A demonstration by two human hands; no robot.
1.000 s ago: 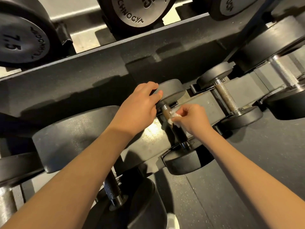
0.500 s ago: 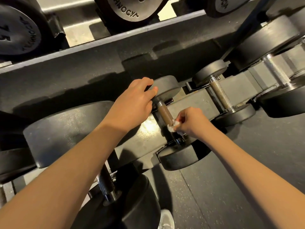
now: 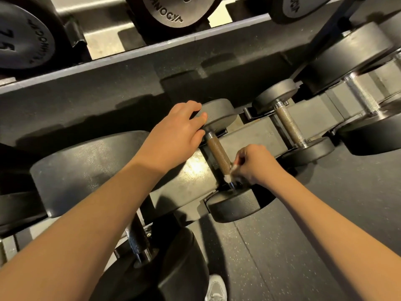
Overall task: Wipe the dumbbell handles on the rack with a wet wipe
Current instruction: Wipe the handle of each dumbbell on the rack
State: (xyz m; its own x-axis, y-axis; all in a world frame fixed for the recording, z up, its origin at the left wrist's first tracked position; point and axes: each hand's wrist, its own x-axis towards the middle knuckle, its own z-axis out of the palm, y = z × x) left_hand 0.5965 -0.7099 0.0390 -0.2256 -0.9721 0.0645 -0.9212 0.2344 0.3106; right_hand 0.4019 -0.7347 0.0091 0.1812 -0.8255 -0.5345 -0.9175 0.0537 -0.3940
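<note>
A white wet wipe [image 3: 227, 177] is pinched in the curled fingers of the right hand [image 3: 253, 165] and pressed against the lower end of a knurled, brownish dumbbell handle [image 3: 218, 152], just above the near head [image 3: 234, 205]. The far head [image 3: 220, 112] is gripped by the left hand [image 3: 173, 135], with fingers curled over its rim and the thumb laid on its side. The dumbbell is cradled across the grey rack [image 3: 256, 135]. A second small dumbbell [image 3: 288, 124] is seated just to the right. A white shoe [image 3: 217, 290] is seen on the dark floor [image 3: 303, 235] below.
</note>
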